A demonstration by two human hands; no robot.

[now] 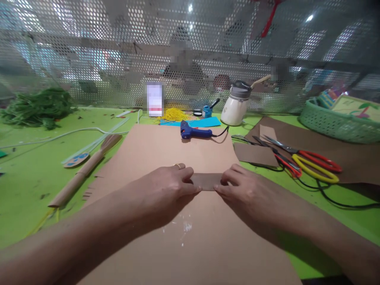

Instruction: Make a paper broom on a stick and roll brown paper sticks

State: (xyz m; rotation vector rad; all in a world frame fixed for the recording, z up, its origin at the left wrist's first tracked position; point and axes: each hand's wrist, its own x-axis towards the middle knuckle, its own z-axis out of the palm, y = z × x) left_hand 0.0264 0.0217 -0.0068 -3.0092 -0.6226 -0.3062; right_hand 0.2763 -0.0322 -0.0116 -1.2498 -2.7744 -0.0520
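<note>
A small dark brown paper strip lies over a large tan paper sheet. My left hand grips the strip's left end, thumb along its near edge and fingers curled behind. At the other end my right hand pinches the strip in the same way, its thumb close to the left one. A ring shows on a left finger. Beyond the hands, a blue glue gun rests on its side on the sheet. Slits cut the sheet's left edge.
Scissors with red and yellow handles and a brown card piece are on the right, near a green basket. A white jar, yellow shreds and a lit phone stand behind. A rolled paper tube lies left.
</note>
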